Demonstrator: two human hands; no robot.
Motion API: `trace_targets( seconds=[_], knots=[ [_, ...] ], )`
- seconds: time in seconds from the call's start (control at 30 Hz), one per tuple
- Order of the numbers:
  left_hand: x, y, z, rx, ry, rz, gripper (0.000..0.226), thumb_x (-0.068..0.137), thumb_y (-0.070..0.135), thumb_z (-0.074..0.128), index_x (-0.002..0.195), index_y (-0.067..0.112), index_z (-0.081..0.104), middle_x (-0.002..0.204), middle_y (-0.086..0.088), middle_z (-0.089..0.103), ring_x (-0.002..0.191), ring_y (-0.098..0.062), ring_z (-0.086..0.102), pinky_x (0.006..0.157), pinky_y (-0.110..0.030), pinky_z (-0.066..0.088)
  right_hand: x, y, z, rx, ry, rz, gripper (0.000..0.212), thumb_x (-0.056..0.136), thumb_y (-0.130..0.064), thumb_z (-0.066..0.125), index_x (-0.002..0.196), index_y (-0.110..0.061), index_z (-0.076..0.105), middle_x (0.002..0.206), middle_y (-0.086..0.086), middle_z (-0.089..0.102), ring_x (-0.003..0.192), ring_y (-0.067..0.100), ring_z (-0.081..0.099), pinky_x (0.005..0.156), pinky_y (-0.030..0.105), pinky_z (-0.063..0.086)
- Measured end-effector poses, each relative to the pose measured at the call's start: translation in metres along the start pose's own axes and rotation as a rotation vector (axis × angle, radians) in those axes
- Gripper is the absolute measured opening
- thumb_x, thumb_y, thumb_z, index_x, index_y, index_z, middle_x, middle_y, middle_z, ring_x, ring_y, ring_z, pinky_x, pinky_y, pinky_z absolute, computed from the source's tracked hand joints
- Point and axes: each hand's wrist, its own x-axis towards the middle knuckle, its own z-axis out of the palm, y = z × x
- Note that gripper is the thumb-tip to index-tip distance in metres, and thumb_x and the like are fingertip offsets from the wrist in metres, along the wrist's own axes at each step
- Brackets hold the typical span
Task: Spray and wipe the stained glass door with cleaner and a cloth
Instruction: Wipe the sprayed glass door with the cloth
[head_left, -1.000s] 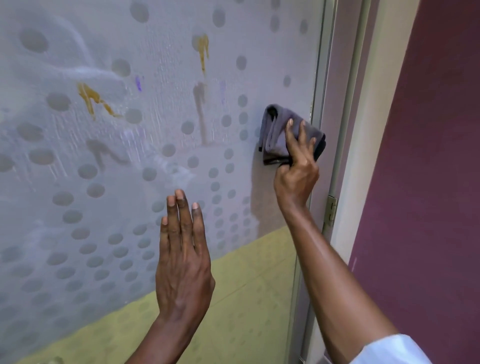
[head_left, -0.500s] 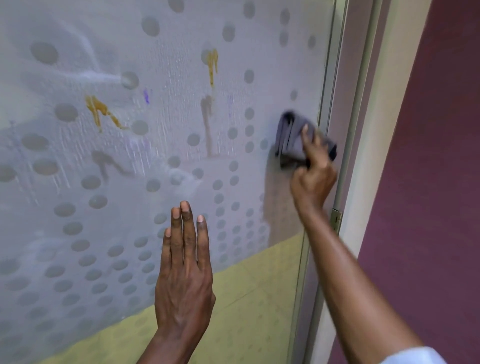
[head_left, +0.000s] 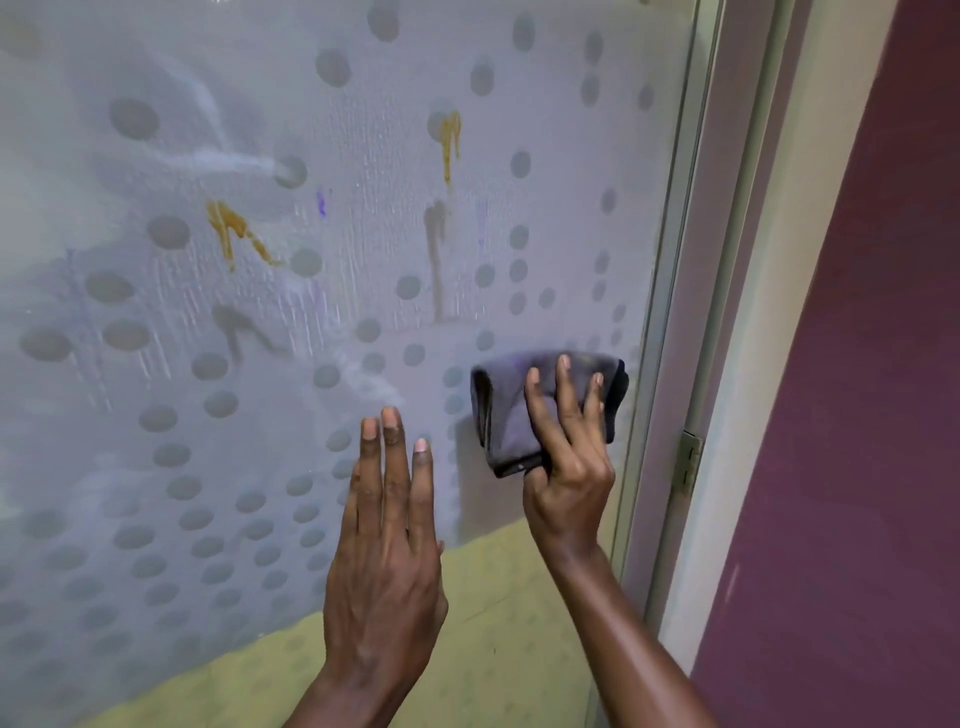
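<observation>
Two yellow stains (head_left: 450, 140) upper centre likely getting missed: right hand (head_left: 569, 467) gripping cloth (head_left: 511, 415) is wiping lower right, left hand (head_left: 387, 561) flat-open

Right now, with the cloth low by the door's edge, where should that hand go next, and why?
Probably sweep the folded dark grey cloth up and leftward: the right hand presses it on the dotted frosted glass door below two yellow-brown drip stains, which look unwiped.
</observation>
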Motion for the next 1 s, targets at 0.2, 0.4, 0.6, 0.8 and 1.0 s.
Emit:
trace_targets(
  seconds=[0.2,0.4,0.6,0.8,1.0],
  knots=[
    [0.02,-0.002,-0.013,0.022,-0.022,-0.006,0.138,0.059,-0.003,0.1,0.172,-0.005,0.021,0.184,-0.027,0.003,0.172,-0.046,0.004,0.141,-0.049,0.004,0.168,0.002,-0.023,0.03,0.099,0.014,0.082,0.077,0.006,0.049,0.153,-0.024,0.061,0.164,0.008,0.054,0.156,0.047,0.042,0.117,0.044,0.049],
    [0.024,-0.003,-0.012,0.051,-0.049,-0.01,0.14,0.053,-0.01,0.098,0.171,-0.005,0.023,0.184,-0.027,0.006,0.172,-0.046,0.009,0.136,-0.052,0.016,0.247,-0.008,-0.03,0.04,0.148,0.047,0.092,0.077,0.012,0.042,0.155,-0.035,0.057,0.167,-0.001,0.05,0.159,0.037,0.041,0.126,0.037,0.04],
    [0.022,-0.001,-0.011,0.065,-0.023,-0.016,0.132,0.055,-0.01,0.095,0.169,-0.007,0.029,0.182,-0.029,0.013,0.171,-0.047,0.013,0.133,-0.052,0.021,0.1,-0.005,-0.004,0.009,0.104,-0.034,0.099,0.072,0.026,0.063,0.157,-0.025,0.057,0.171,0.004,0.045,0.164,0.04,0.03,0.128,0.051,0.043],
    [0.022,-0.003,-0.018,0.15,0.064,0.038,0.093,0.081,-0.008,0.065,0.168,-0.007,0.033,0.182,-0.03,0.015,0.17,-0.045,0.015,0.135,-0.052,0.017,0.071,-0.012,-0.004,0.034,0.089,0.006,0.083,0.078,0.011,0.05,0.152,-0.023,0.062,0.166,0.004,0.052,0.162,0.041,0.035,0.118,0.053,0.052],
    [0.013,-0.007,-0.008,0.07,0.016,0.092,0.077,0.104,-0.013,-0.006,0.158,-0.01,0.048,0.173,-0.033,0.035,0.162,-0.053,0.035,0.125,-0.055,0.032,0.235,-0.034,-0.03,0.103,0.18,0.081,0.089,0.069,0.001,0.041,0.149,-0.031,0.065,0.16,0.002,0.059,0.153,0.039,0.049,0.121,0.035,0.044]
  ],
)
